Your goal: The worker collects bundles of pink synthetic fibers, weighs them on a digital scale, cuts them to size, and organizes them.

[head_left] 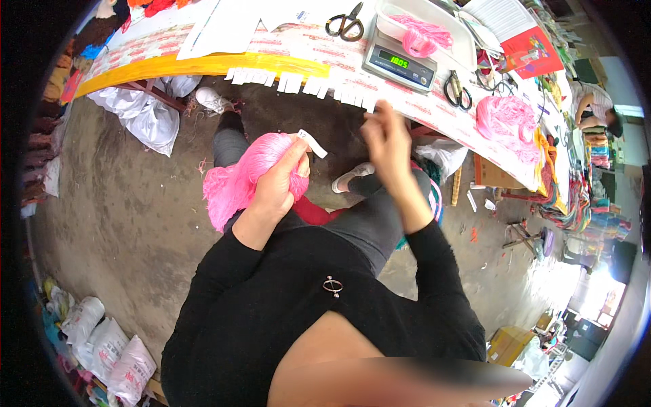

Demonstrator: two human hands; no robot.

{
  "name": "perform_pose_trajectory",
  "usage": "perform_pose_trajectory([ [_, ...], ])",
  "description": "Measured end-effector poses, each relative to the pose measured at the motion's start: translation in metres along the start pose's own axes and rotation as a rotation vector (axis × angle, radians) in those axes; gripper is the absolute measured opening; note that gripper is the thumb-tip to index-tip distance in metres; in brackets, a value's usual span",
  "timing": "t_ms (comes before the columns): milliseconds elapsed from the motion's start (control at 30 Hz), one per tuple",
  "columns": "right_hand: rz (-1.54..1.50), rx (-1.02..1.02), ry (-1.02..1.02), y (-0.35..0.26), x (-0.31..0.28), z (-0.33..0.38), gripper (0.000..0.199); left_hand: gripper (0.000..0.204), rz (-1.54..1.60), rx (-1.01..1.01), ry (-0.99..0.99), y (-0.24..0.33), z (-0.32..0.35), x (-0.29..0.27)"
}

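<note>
My left hand (277, 182) is closed round a skein of glossy pink yarn (230, 186) above my lap. A small white paper tag (312, 144) sticks out by my fingertips at the top of the skein. My right hand (390, 139) is raised just below the table's front edge, its bent fingers apart and slightly blurred, with nothing visible in them. Closest to it is a row of white paper tags (315, 87) hanging along that edge.
On the table (285, 42) stand a digital scale (400, 70) and a clear tray (463, 41) with pink yarn. Black-handled scissors (346, 27), a second pair (458, 91) and a pink yarn pile (507, 125) lie nearby. White bags (139, 112) sit underneath; a stool (521, 236) stands right.
</note>
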State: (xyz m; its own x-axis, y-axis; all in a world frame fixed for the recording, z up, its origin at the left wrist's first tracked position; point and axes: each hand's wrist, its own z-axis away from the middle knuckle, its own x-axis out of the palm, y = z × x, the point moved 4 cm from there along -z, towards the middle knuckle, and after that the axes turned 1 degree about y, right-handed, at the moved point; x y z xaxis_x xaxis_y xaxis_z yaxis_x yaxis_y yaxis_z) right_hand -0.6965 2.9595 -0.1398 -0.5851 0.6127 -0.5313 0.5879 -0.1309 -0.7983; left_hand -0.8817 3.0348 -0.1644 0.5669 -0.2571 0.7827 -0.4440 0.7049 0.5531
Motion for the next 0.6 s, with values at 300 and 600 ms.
perform_pose_trajectory([
  [300, 0.629, -0.215, 0.226, 0.091, -0.045, -0.147, 0.041, 0.008, -0.29, 0.021, -0.201, 0.004, 0.022, 0.017],
  [600, 0.889, 0.033, -0.464, 0.095, -0.053, 0.03, 0.011, 0.006, -0.663, 0.072, -0.373, 0.014, 0.034, 0.009],
])
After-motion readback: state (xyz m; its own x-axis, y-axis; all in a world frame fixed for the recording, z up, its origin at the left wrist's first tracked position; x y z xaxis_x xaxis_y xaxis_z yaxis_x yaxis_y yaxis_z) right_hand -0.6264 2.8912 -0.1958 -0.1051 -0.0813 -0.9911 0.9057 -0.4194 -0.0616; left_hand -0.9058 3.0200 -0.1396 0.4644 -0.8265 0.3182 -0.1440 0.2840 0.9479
